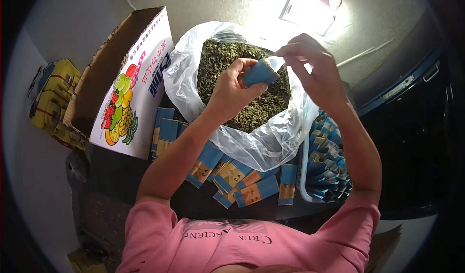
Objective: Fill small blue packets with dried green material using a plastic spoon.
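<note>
My left hand [236,88] holds a small blue packet [261,73] above a clear plastic bag [185,88] of dried leaves, likely tea [250,115]. At the packet's open top, my right hand [308,64] has thumb and fingertips close together on a thin whitish piece, perhaps an inner liner [275,62]; glare blurs that spot. Flat blue-and-gold packets [257,191] lie scattered on the dark table in front of the bag. To its right stands a light blue plastic basket [304,186] packed with upright blue packets [325,160].
A white printed cardboard carton [134,91] stands open left of the bag. Beyond it are yellow bundles [56,98]. A bright lamp [308,11] shines at the back, near a pale wall. A dark cabinet-like object [410,138] is at the right.
</note>
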The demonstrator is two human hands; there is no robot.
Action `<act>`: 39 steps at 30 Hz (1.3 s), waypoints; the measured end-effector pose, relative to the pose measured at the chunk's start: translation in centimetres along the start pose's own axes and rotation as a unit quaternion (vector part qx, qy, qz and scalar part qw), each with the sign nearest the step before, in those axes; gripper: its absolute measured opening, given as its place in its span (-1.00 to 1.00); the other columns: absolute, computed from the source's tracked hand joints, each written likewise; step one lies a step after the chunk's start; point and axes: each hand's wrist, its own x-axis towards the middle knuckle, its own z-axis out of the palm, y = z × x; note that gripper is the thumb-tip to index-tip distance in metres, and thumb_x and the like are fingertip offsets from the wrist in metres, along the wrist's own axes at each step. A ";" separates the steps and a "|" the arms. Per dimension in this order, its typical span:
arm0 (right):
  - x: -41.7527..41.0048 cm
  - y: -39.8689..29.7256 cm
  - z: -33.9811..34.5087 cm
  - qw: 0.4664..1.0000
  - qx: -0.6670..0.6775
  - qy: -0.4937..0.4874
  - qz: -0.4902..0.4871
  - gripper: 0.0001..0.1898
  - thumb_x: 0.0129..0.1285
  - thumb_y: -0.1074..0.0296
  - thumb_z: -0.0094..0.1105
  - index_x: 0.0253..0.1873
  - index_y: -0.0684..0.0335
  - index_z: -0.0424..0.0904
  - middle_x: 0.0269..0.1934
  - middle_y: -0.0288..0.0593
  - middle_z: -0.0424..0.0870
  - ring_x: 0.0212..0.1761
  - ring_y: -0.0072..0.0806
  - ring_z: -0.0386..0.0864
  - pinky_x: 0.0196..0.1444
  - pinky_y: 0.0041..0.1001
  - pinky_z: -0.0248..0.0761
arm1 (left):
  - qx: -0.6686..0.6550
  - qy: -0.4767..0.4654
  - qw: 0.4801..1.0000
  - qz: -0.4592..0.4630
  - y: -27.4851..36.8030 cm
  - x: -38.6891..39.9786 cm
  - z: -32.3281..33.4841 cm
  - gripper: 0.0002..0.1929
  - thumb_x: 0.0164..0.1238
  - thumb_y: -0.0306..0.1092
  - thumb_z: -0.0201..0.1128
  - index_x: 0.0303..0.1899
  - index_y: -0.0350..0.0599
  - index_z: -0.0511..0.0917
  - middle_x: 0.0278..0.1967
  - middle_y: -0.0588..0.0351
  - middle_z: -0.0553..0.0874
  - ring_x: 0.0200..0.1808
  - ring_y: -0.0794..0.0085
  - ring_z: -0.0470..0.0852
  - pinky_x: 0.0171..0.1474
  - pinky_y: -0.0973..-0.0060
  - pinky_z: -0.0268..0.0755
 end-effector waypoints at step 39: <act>-19.7 -9.7 -10.5 0.983 0.008 0.129 0.127 -0.80 0.42 0.31 0.25 0.02 0.29 0.64 -0.36 -0.26 0.65 -0.37 -0.67 0.58 -0.29 -0.67 0.45 | 0.005 -0.239 0.971 -0.023 2.4 -12.6 7.1 -0.69 0.38 -0.48 0.25 0.11 -0.29 0.58 -0.21 0.16 0.69 -0.36 0.63 0.57 -0.30 0.62 0.43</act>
